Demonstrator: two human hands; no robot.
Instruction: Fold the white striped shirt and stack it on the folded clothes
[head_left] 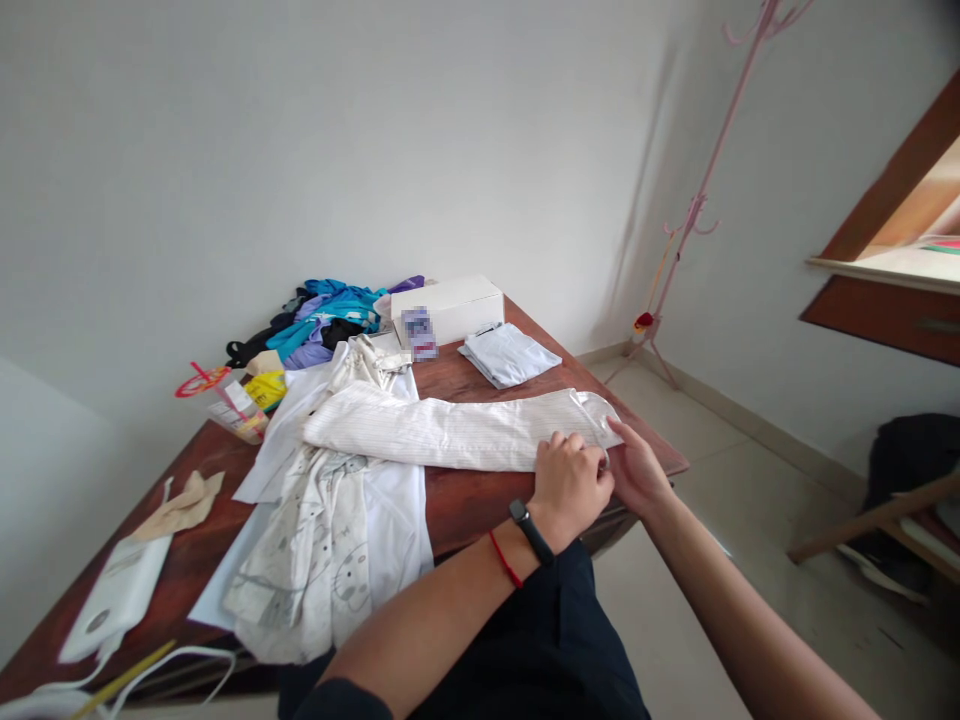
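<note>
A white garment with thin stripes (457, 430) lies folded into a long strip across the table, its right end near the table's edge. My left hand (570, 485) is closed at the lower edge of that end, fingers curled on the cloth. At the very tip, my right hand (636, 468) pinches the garment with the thumb on top and the other fingers mostly hidden beneath. Under the strip's left part lie a pale garment with grey cartoon animals (300, 570) and a plain white cloth (397, 510).
Behind are a folded pale-grey garment (510, 355), a white box (457, 308) and a heap of blue, purple and black clothes (330, 315). A drink cup (238, 408) and a white power strip (120, 590) stand leftward. Beyond the wooden table (472, 505) is a pink coat stand (694, 205).
</note>
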